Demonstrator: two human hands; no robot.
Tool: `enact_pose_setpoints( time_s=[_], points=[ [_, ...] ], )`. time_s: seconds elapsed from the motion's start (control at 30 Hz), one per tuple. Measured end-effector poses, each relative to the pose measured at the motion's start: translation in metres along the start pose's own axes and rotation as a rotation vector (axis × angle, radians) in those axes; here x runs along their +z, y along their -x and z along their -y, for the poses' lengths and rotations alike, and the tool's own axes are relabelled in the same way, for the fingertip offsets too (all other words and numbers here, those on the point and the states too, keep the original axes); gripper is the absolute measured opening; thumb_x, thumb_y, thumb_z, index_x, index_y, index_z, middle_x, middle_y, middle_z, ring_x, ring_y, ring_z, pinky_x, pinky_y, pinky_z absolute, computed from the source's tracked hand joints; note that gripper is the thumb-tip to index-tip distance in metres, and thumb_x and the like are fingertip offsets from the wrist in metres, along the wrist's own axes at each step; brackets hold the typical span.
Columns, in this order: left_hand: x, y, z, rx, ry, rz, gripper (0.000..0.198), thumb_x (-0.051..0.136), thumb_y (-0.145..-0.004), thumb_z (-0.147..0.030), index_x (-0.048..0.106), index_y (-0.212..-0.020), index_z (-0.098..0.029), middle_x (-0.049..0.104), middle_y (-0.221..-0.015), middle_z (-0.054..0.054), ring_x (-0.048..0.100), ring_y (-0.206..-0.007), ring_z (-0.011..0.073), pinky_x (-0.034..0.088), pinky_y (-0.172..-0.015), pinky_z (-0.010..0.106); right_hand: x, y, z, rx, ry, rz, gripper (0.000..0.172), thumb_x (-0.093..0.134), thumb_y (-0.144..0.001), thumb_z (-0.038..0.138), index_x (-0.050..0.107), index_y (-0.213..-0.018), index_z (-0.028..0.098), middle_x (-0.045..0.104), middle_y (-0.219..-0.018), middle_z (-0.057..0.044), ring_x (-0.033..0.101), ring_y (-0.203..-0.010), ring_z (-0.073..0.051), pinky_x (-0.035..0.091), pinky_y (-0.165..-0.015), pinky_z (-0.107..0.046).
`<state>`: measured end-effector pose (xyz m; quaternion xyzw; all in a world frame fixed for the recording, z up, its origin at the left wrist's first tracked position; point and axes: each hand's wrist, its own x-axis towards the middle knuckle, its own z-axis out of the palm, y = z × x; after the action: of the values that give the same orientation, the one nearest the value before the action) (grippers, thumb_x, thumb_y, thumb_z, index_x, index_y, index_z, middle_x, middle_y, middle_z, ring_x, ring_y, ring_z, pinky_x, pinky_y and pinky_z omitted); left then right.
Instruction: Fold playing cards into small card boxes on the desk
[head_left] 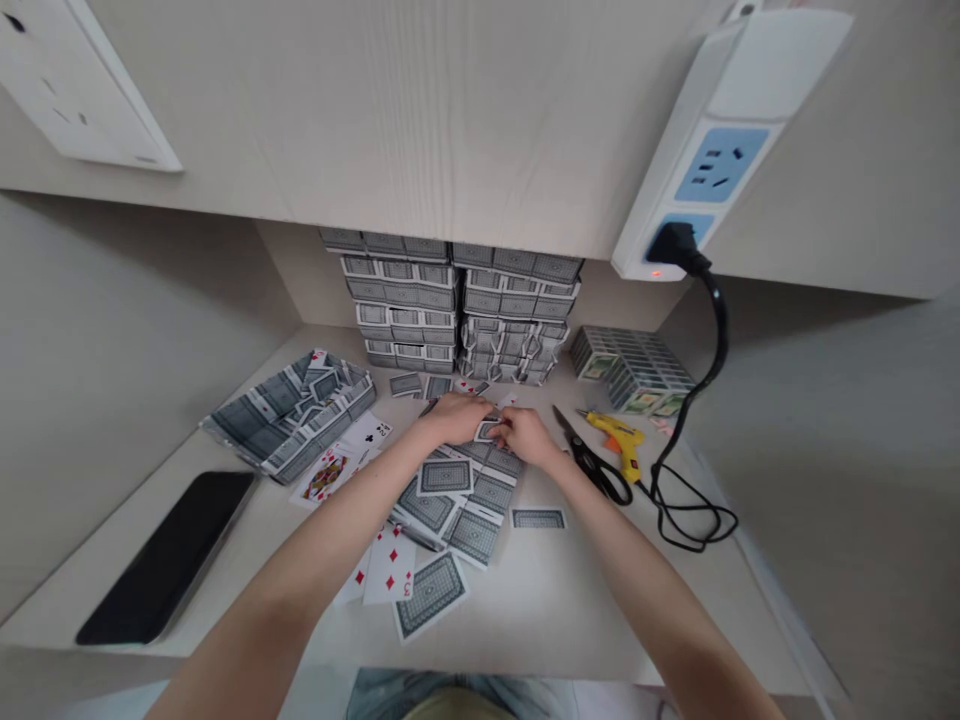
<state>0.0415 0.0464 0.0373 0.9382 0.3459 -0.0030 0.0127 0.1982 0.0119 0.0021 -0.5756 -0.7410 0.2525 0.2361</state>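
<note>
My left hand point(459, 417) and my right hand point(523, 436) meet near the middle of the desk. Between their closed fingers is a small grey-backed playing card point(487, 430), partly hidden by the fingertips. Below them lies a panel of overlapping grey-backed cards point(491, 492), with a loose card point(445, 477) on top. A narrow strip of card point(538, 519) rests to the right of the panel. Nearer me are another face-down card point(430, 594) and a three of diamonds point(390, 568), face up.
Tall stacks built of cards point(409, 295) stand at the back. To the left are a card-made tray point(322, 440) and a black phone point(169, 555). Black scissors point(596, 465), a yellow glue gun point(619, 440) with its cord and card boxes point(634, 365) sit right. A power strip point(712, 170) hangs above.
</note>
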Motion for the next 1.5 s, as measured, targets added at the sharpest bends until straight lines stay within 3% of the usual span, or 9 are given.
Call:
enact_pose_setpoints(
  time_s=[0.23,0.4,0.5,0.67,0.9,1.1,1.23,1.33,1.5],
  points=[
    [-0.004,0.002,-0.003,-0.002,0.004,0.041,0.036,0.056,-0.062,-0.023,0.053,-0.098,-0.020,0.060,-0.103,0.007,0.055,-0.096,0.0227,0.043,-0.079,0.030,0.009,0.001,0.007,0.015,0.160,-0.132,0.005,0.053,-0.070,0.014,0.057,-0.073,0.015,0.064,-0.076,-0.009,0.058,-0.074,-0.019,0.039,-0.066,-0.026],
    [-0.006,0.002,-0.007,-0.043,0.018,0.026,0.033,0.045,-0.074,-0.044,0.058,-0.093,-0.020,0.061,-0.103,0.006,0.056,-0.096,0.0218,0.041,-0.081,0.031,0.027,0.005,0.002,0.057,0.194,-0.218,0.021,0.045,-0.068,0.006,0.053,-0.086,0.014,0.061,-0.085,-0.010,0.055,-0.079,-0.019,0.039,-0.068,-0.027],
    [-0.005,0.002,-0.008,-0.058,0.018,0.000,0.040,0.035,-0.080,-0.051,0.059,-0.089,-0.019,0.062,-0.101,0.007,0.056,-0.095,0.0214,0.040,-0.080,0.032,0.035,0.008,-0.002,0.081,0.195,-0.250,0.019,0.044,-0.069,0.007,0.052,-0.084,0.014,0.059,-0.084,-0.009,0.054,-0.078,-0.019,0.039,-0.067,-0.027],
    [0.001,0.000,-0.007,-0.053,-0.022,-0.045,0.036,0.033,-0.084,-0.044,0.058,-0.089,-0.020,0.063,-0.099,0.006,0.058,-0.093,0.0209,0.041,-0.077,0.032,0.040,0.009,-0.004,0.130,0.204,-0.271,0.009,0.047,-0.074,0.016,0.052,-0.081,0.014,0.059,-0.081,-0.010,0.054,-0.074,-0.019,0.038,-0.065,-0.027],
    [0.000,0.001,-0.005,-0.026,-0.020,-0.015,0.020,0.043,-0.082,-0.034,0.058,-0.089,-0.022,0.063,-0.099,0.005,0.057,-0.094,0.0202,0.040,-0.080,0.031,0.040,0.008,-0.002,0.160,0.215,-0.268,0.008,0.049,-0.073,0.013,0.053,-0.080,0.014,0.060,-0.083,-0.012,0.055,-0.075,-0.020,0.037,-0.064,-0.026],
    [-0.001,0.003,-0.004,-0.008,0.003,-0.011,0.016,0.046,-0.081,-0.030,0.057,-0.089,-0.022,0.063,-0.100,0.004,0.058,-0.094,0.0197,0.041,-0.079,0.030,0.043,0.015,-0.008,0.106,0.093,-0.372,0.008,0.051,-0.075,0.025,0.052,-0.072,0.017,0.058,-0.071,-0.004,0.053,-0.067,-0.017,0.039,-0.062,-0.026],
    [-0.001,0.000,-0.005,-0.093,0.030,0.002,0.021,0.044,-0.082,-0.035,0.057,-0.093,-0.023,0.063,-0.103,0.005,0.057,-0.097,0.0200,0.041,-0.080,0.030,0.037,0.023,-0.016,0.041,0.008,-0.532,0.015,0.054,-0.073,0.030,0.053,-0.080,0.016,0.058,-0.081,-0.007,0.053,-0.080,-0.019,0.041,-0.072,-0.029],
    [-0.001,-0.004,-0.003,-0.168,0.032,0.032,0.026,0.041,-0.083,-0.037,0.057,-0.097,-0.022,0.063,-0.101,0.008,0.057,-0.097,0.0224,0.042,-0.078,0.031,0.029,0.023,-0.025,0.095,-0.034,-0.664,0.024,0.054,-0.072,0.034,0.053,-0.085,0.015,0.058,-0.086,-0.009,0.053,-0.081,-0.019,0.042,-0.074,-0.031],
    [-0.001,-0.013,0.006,-0.275,0.038,0.120,0.029,0.039,-0.083,-0.030,0.054,-0.104,-0.017,0.064,-0.099,0.013,0.060,-0.090,0.0230,0.045,-0.071,0.030,0.023,0.018,-0.037,0.232,-0.254,-0.617,0.030,0.055,-0.069,0.037,0.055,-0.088,0.014,0.062,-0.082,-0.008,0.057,-0.065,-0.017,0.046,-0.066,-0.029]
  ],
)
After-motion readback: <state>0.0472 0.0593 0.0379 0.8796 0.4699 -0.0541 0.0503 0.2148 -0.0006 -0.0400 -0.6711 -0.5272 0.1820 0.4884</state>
